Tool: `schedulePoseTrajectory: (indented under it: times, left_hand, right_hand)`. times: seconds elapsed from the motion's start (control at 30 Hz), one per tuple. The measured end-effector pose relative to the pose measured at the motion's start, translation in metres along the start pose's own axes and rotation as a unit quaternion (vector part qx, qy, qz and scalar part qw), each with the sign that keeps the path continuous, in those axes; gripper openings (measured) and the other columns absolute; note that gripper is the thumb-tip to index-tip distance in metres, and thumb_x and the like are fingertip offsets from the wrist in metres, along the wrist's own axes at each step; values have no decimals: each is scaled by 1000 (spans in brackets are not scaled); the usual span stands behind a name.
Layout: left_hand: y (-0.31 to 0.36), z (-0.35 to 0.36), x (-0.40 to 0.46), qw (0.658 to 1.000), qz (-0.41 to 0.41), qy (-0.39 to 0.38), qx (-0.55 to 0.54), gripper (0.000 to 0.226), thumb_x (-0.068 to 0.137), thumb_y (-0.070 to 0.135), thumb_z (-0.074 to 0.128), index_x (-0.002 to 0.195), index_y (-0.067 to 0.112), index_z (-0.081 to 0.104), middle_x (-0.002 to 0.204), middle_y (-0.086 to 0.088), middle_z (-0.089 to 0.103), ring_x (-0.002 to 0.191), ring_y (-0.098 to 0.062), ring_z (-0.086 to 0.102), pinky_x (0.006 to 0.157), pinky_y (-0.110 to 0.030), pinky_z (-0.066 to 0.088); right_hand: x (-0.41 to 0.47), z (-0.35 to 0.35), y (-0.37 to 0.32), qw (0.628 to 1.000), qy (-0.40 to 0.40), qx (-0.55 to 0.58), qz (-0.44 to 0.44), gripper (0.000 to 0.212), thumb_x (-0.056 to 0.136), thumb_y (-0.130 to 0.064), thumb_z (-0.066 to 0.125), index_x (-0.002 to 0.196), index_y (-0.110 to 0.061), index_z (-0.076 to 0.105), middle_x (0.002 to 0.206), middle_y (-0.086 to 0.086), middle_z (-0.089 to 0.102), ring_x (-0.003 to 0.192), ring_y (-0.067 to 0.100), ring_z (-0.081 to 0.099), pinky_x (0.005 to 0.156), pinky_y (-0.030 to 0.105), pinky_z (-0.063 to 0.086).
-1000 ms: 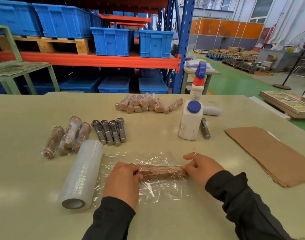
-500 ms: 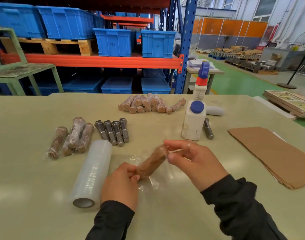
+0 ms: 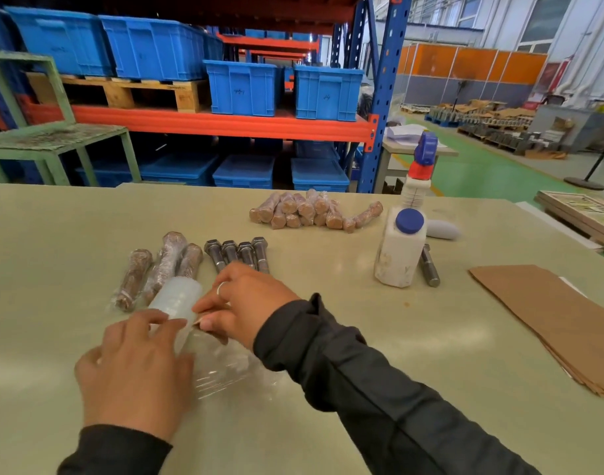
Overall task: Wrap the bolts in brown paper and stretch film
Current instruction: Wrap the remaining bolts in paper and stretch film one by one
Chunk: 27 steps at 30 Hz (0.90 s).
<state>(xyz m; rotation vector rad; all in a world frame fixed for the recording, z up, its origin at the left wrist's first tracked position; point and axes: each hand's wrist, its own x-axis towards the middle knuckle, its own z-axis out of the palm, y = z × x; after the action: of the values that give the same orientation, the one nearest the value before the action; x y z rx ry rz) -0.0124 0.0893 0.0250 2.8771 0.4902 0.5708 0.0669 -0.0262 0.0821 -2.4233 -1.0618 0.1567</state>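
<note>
Head view: both hands work at the near centre of the table. Right hand reaches across to the left and pinches the paper-wrapped bolt, of which only a brown end shows under the fingers. Left hand lies flat, fingers spread, on the film roll and the loose film trailing from it. Three finished packs lie just behind the roll; four bare bolts beside them. Wrapped pile sits further back. Bottle, paper stack to the right.
</note>
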Motion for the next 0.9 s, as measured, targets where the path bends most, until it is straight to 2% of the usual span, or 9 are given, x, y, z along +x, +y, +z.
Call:
schedulePoseTrajectory:
  times: [0.07, 0.2, 0.33, 0.5, 0.6, 0.67, 0.77, 0.83, 0.9]
  left_hand:
    - [-7, -1, 1, 998, -41, 9, -40, 31, 61, 6, 83, 90, 10, 74, 97, -20, 60, 91, -42, 52, 64, -50, 43]
    - [-10, 2, -1, 999, -27, 11, -34, 31, 64, 2, 79, 94, 7, 73, 104, -25, 59, 95, -47, 50, 60, -50, 46]
    - [-20, 1, -1, 998, -39, -42, 3, 54, 68, 20, 78, 120, 19, 61, 122, -23, 50, 104, -46, 47, 79, -51, 45]
    - [-36, -12, 9, 982, -91, -46, -158, 63, 71, 15, 75, 129, 21, 51, 116, -18, 56, 102, -40, 53, 79, -41, 44]
    - [-40, -20, 11, 941, -157, -27, -300, 53, 74, 20, 75, 122, 27, 54, 97, 0, 60, 74, -31, 61, 56, -36, 50]
    - [-42, -21, 10, 896, -195, -23, -398, 46, 77, 20, 72, 120, 27, 57, 88, 7, 61, 54, -24, 61, 40, -28, 45]
    - [-37, -25, 11, 823, -243, -22, -513, 37, 80, 21, 69, 116, 23, 60, 86, 5, 62, 46, -19, 59, 45, -27, 46]
    - [-27, -30, 11, 775, -262, -10, -575, 33, 81, 20, 67, 114, 18, 61, 86, 3, 61, 58, -18, 61, 58, -30, 46]
    - [-8, -34, 7, 769, -245, -4, -591, 28, 83, 21, 65, 110, 18, 59, 87, -1, 62, 66, -20, 60, 56, -29, 44]
  right_hand:
    - [6, 12, -4, 1000, -27, -3, -2, 31, 90, -26, 58, 119, -17, 63, 125, 9, 43, 112, 25, 47, 94, 28, 33]
    - [10, 29, -5, 999, -18, 45, 17, 32, 88, -26, 60, 118, -16, 64, 119, 9, 42, 107, 25, 48, 87, 22, 32]
    - [8, 35, -4, 999, -21, 32, 17, 34, 89, -27, 59, 122, -17, 61, 118, 12, 46, 110, 28, 47, 95, 30, 34]
    - [10, 41, -8, 999, -48, -25, 5, 32, 89, -24, 59, 120, -19, 62, 120, 12, 48, 112, 31, 48, 91, 32, 37]
    - [11, 41, -7, 996, -73, -43, 20, 30, 89, -20, 59, 118, -15, 64, 125, 12, 51, 113, 32, 50, 92, 32, 40]
    - [10, 41, -3, 993, -100, -49, 42, 30, 90, -20, 59, 119, -14, 63, 128, 10, 52, 115, 30, 51, 95, 31, 39]
    - [3, 42, 3, 994, -90, -38, 45, 31, 90, -24, 57, 120, -18, 62, 125, 9, 55, 113, 28, 52, 93, 29, 39]
    - [-5, 39, 10, 993, -43, 74, 83, 33, 93, -24, 52, 124, -19, 59, 121, 8, 59, 104, 24, 57, 90, 26, 41]
    - [-11, 31, 18, 928, 17, 337, 160, 32, 97, -26, 44, 125, -14, 54, 111, 10, 62, 86, 18, 61, 79, 20, 47]
